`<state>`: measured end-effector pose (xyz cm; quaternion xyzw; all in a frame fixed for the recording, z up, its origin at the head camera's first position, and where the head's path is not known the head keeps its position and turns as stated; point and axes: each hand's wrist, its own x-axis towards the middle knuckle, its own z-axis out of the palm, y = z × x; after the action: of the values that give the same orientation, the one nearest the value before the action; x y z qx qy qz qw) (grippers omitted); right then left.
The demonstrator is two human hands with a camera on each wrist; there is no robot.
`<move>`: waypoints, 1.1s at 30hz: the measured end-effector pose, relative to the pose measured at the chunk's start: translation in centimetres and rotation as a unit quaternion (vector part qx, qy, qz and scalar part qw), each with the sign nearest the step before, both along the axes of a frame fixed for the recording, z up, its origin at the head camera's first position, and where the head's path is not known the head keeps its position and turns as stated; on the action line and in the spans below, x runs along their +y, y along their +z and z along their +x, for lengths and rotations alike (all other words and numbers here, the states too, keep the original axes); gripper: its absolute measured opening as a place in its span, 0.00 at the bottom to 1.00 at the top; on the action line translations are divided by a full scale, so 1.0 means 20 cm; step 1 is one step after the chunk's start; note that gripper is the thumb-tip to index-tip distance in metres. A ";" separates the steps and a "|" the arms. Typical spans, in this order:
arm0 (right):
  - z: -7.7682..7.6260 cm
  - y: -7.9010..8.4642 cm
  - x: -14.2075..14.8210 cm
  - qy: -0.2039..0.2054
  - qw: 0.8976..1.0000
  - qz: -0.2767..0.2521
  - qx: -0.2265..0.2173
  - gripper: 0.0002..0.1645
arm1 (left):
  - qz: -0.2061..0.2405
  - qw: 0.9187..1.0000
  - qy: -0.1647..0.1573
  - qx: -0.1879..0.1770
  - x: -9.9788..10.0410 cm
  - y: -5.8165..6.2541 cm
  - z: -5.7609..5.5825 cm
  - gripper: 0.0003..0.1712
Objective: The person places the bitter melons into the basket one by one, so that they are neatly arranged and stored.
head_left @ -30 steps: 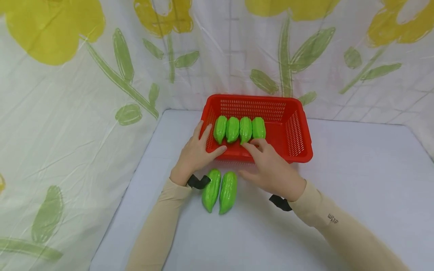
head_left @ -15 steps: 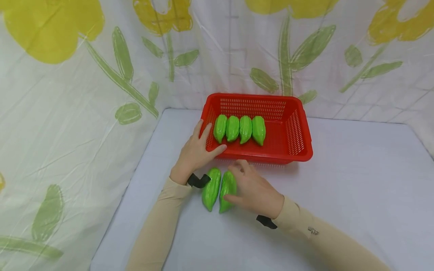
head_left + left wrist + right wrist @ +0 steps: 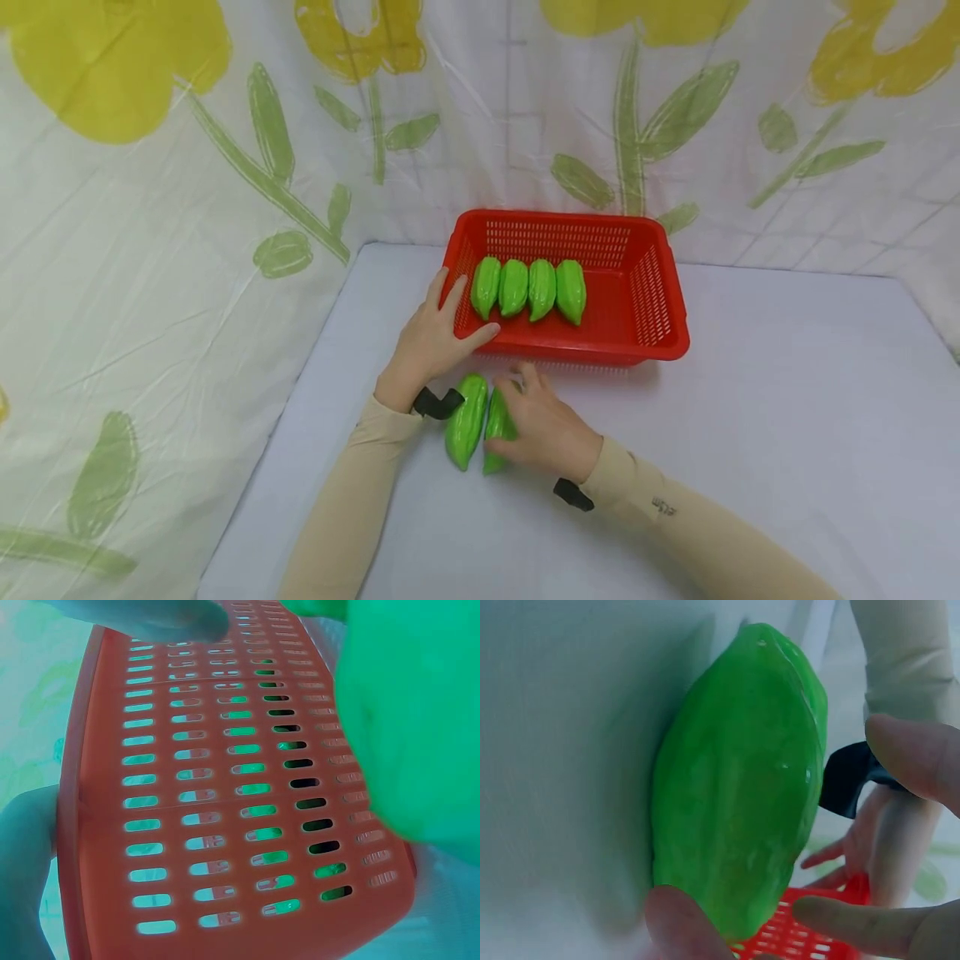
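My right hand [image 3: 543, 429] is over the right of two green ridged fruits with pointed tips. In the right wrist view this fruit [image 3: 739, 780] lies between the spread thumb [image 3: 915, 761] and fingers; one fingertip overlaps its lower end and the thumb stands apart. The other fruit [image 3: 467, 421] lies beside it, near the left wrist. My left hand [image 3: 431, 346] rests at the near left corner of a red plastic basket [image 3: 660, 342], fingers extended along the left rim and thumb along the front. Inside, several matching fruits [image 3: 542, 287] stand in a row toward the left.
The basket stands at the back of a white-covered table [image 3: 787, 400], close to a flower-printed curtain [image 3: 495, 100]. Another curtain side hangs on the left. Slotted basket wall [image 3: 225, 787] fills the left wrist view, with a blurred green fruit [image 3: 420, 727] close to the lens.
My right hand has withdrawn from the basket, uncovering the rightmost fruit in the row, and come down over the right loose fruit. The left hand has stayed at the basket corner.
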<state>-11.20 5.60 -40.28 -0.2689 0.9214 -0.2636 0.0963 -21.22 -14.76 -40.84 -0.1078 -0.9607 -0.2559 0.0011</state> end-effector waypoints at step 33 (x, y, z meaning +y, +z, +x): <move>-0.07 -0.10 -0.02 -0.003 0.998 -0.030 -0.048 0.45 | -0.004 1.000 0.001 0.006 0.01 -0.02 -0.02 0.58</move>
<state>-12.65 5.20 -42.34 -0.2559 0.9082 -0.3038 0.1317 -21.69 -14.61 -41.15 -0.1085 -0.9618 -0.2512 0.0069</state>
